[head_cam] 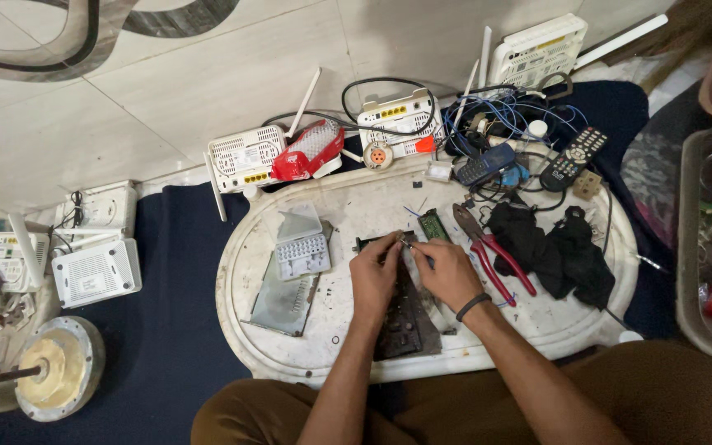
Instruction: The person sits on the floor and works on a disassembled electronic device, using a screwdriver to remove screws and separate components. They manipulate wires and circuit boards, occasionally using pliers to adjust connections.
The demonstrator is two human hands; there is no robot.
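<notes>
At the far left, two white routers [96,272] sit stacked on the dark blue mat [166,330], with a round metal disc [59,367] just below them. On the white oval tray [290,354], a small clear plastic parts box [301,245] rests on a grey metal plate [283,301]. Behind it, at the tray's far edge, stand a white router with antennas [245,156] and a red and white tool [311,151].

Near the tray's middle, the left hand [375,276] has its fingers curled, the thumb and forefinger pinched on a small dark part [364,243] at the top of a dark circuit board [405,317] lying flat on the tray. The right hand [447,272], touching the left at the fingertips, grips a thin screwdriver [409,243], its tip pointing at that same part. A black band [472,306] circles the right wrist.

Just right lie a small green board [433,224], red-handled pliers [492,255] and black cloth [566,251]; beyond are a remote control [574,156] and tangled blue wires [488,115]
</notes>
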